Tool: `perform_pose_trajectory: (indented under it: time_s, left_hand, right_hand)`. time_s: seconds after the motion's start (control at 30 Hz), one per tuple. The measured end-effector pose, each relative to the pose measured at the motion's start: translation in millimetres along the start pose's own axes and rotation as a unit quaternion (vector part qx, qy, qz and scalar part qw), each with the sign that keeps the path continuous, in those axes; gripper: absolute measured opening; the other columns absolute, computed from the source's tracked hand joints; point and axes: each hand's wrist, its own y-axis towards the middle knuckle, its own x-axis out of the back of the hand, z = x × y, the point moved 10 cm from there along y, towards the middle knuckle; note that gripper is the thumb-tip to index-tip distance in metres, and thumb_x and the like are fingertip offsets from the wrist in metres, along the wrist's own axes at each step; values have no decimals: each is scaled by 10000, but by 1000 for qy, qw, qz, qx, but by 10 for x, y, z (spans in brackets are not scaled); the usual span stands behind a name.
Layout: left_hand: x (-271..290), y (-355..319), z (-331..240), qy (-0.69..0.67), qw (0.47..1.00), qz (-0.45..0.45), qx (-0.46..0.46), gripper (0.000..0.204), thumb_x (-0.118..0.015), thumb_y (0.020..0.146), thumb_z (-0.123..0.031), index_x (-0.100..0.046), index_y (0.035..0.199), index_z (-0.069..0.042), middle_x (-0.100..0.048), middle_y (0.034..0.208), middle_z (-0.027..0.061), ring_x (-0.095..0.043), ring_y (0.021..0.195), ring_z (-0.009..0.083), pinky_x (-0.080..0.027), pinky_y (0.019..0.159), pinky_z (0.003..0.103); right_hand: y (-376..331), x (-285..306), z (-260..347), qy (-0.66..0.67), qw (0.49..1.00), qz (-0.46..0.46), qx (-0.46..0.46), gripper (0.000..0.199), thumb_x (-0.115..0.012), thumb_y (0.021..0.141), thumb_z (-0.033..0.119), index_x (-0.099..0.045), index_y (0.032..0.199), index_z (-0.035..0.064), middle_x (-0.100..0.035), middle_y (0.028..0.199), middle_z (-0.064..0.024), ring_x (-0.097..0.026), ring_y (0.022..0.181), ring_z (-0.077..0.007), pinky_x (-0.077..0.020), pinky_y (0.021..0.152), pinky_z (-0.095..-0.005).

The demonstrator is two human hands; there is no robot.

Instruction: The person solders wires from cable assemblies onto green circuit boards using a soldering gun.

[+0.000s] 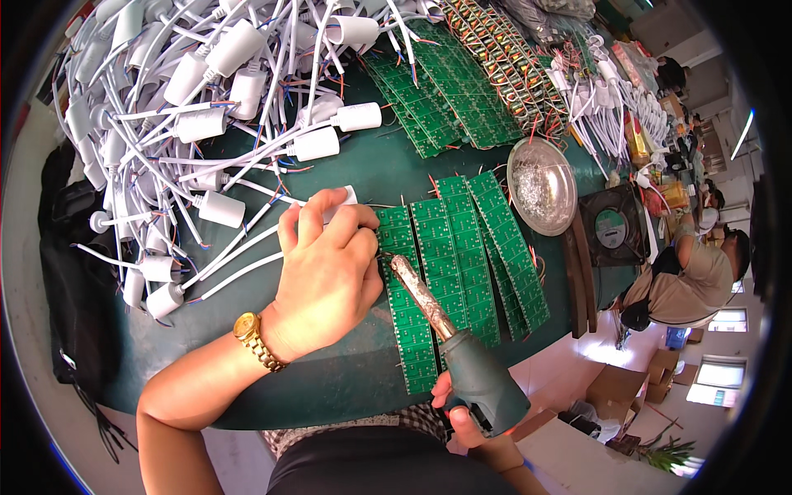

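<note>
Head view. The left hand (326, 268) is curling over a white socket (342, 202), fingers closed around it, and is pressing it against the left edge of the green board strips (458, 264); a gold watch (256, 338) is sitting on that wrist. The right hand (466, 421) is gripping the dark green handle of a soldering iron (450, 338), fingers wrapped shut; the iron's crusted tip is lying over the leftmost strip, just beside the left hand's fingers; whether the tip is touching the strip cannot be told. The strips are lying side by side on the dark green table (346, 371), fanning slightly toward the person. Right of the strips, a round metal dish (542, 186) is resting, with a black fan (615, 227) just beyond it. Left of the strips, a heap of white sockets with cords (181, 124) is spreading across the table. Beyond the strips, more green boards (437, 91) are lying in rows. Far right of the strips, another person (689, 272) is sitting.
</note>
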Motion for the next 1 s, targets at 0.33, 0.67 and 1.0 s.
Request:
perform_pose_trajectory:
  time_s: [0.33, 0.67, 1.0]
  left_hand:
    - [12, -12, -18, 19, 1000, -10, -5, 183, -655, 672, -12, -549, 815, -53, -548, 1136, 64, -427, 1209, 381, -297, 962, 558]
    - [39, -44, -45, 20, 999, -34, -24, 195, -662, 670, -8, -551, 824, -52, -558, 1121, 68, -444, 1199, 387, -328, 953, 545]
    - [423, -181, -312, 40, 998, -32, -47, 393, -793, 680, -136, -563, 976, -16, -516, 1059, 164, -523, 982, 364, -444, 777, 444]
  right_hand:
    - [42, 47, 330, 125, 989, -20, 75, 684, -568, 903, 574, -389, 1250, 12, -616, 770, -125, -605, 651, -175, -495, 526, -281]
    - [105, -21, 571, 340, 932, -43, 119, 565, -533, 945, 473, -361, 1287, 58, -619, 806, -156, -619, 623, -223, -532, 584, -371]
    - [316, -325, 225, 508, 841, -134, 129, 476, -483, 931, 404, -401, 1287, 99, -564, 831, -118, -562, 615, -184, -416, 990, -493]
